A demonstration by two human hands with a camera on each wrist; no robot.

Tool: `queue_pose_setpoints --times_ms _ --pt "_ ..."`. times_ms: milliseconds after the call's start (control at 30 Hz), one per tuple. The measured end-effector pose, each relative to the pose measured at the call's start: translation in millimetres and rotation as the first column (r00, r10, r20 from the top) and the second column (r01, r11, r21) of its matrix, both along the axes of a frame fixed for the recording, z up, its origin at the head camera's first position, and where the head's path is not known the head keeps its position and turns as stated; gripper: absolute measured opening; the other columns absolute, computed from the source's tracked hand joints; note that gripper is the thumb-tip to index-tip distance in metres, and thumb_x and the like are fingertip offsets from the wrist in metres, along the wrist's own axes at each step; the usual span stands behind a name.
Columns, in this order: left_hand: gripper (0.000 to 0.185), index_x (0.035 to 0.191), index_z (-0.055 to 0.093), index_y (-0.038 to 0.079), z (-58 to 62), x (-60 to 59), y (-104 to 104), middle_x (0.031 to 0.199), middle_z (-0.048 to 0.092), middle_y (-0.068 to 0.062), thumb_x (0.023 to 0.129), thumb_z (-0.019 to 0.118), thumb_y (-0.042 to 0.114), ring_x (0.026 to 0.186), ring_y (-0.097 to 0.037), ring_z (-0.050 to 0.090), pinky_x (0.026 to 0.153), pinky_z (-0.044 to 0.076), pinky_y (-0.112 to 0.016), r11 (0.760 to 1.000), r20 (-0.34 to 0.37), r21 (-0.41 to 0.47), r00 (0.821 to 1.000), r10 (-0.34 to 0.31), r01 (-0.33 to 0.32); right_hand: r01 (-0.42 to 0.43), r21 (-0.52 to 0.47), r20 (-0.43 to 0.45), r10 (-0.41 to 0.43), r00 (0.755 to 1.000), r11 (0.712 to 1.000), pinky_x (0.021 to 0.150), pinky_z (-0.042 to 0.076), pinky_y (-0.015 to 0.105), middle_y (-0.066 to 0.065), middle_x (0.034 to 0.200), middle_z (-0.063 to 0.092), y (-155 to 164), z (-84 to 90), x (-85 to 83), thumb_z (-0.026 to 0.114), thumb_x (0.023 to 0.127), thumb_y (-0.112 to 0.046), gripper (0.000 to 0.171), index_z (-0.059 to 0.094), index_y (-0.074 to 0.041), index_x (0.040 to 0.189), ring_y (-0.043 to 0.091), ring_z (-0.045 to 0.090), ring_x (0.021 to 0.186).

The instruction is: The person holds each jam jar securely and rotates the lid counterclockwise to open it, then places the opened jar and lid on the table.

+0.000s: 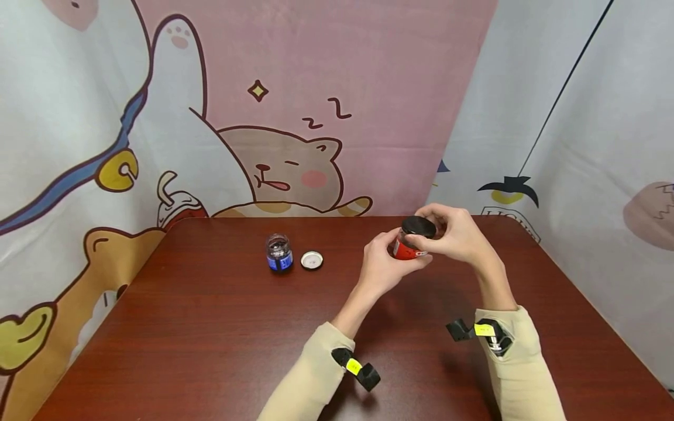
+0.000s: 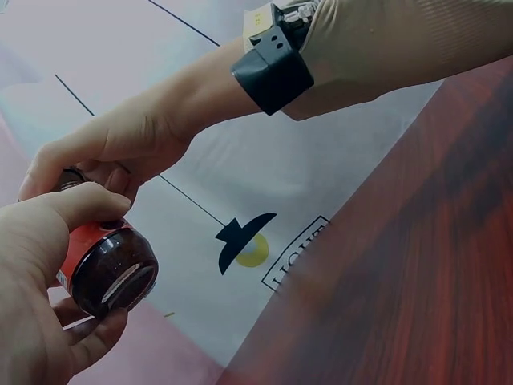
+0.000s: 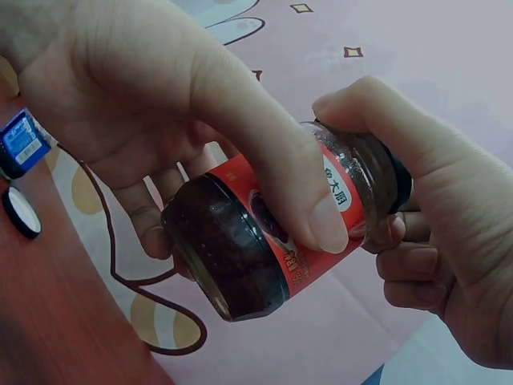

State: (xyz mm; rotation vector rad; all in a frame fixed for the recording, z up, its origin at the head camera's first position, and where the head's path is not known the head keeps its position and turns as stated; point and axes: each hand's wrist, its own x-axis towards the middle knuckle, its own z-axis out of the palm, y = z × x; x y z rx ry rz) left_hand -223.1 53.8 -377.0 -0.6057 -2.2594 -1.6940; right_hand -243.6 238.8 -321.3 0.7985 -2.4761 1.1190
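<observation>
A glass jar (image 1: 404,251) with a red label and dark contents is held up above the table's right half. My left hand (image 1: 383,262) grips its body, the thumb lying across the red label (image 3: 298,269) in the right wrist view. On the black lid (image 1: 419,226), my right hand (image 1: 457,235) has its thumb and fingers round the rim. The lid sits on the jar's mouth; whether it is loose cannot be told. Seen from the left wrist, the tilted jar's base (image 2: 120,277) faces the camera, and the right hand (image 2: 132,144) covers most of the lid.
Left of the hands, an uncapped jar (image 1: 279,254) with a blue label and dark contents stands on the dark red wooden table (image 1: 210,327). A lid (image 1: 312,260) lies beside it, white inside up. A cartoon-printed curtain (image 1: 379,117) hangs behind the table.
</observation>
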Motion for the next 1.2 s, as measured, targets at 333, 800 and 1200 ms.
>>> queue_pose_setpoints --times_ms 333,800,1200 --pt "0.046 0.117 0.073 0.020 2.2 2.9 -16.5 0.096 0.067 0.007 0.076 0.089 0.033 0.077 -0.006 0.060 0.066 0.052 -0.022 1.000 -0.016 -0.004 1.000 0.007 -0.007 -0.046 0.011 -0.021 0.046 0.999 0.999 0.053 0.048 0.025 0.000 0.071 0.061 -16.1 5.4 1.1 0.088 0.076 -0.016 0.032 0.070 -0.010 0.101 0.015 0.054 0.061" --pt "0.042 0.111 0.075 0.019 4.5 4.4 -39.5 0.089 0.067 0.006 0.073 0.091 0.028 0.071 -0.011 0.061 0.063 0.052 -0.023 0.999 -0.051 -0.011 0.998 0.039 -0.039 -0.083 0.025 -0.052 0.085 0.995 0.996 0.053 0.047 0.027 -0.004 0.073 0.062 -42.3 5.7 0.5 0.087 0.077 -0.020 0.030 0.069 -0.012 0.099 0.014 0.054 0.060" --pt "0.035 0.101 0.074 0.018 7.3 6.1 -57.6 0.082 0.063 0.006 0.072 0.091 0.028 0.069 -0.012 0.060 0.061 0.050 -0.024 0.996 -0.111 -0.052 0.991 0.071 -0.077 -0.113 0.013 -0.100 0.114 0.988 0.994 0.053 0.046 0.026 -0.005 0.075 0.060 -59.3 6.1 1.3 0.087 0.077 -0.020 0.029 0.069 -0.011 0.098 0.013 0.053 0.062"
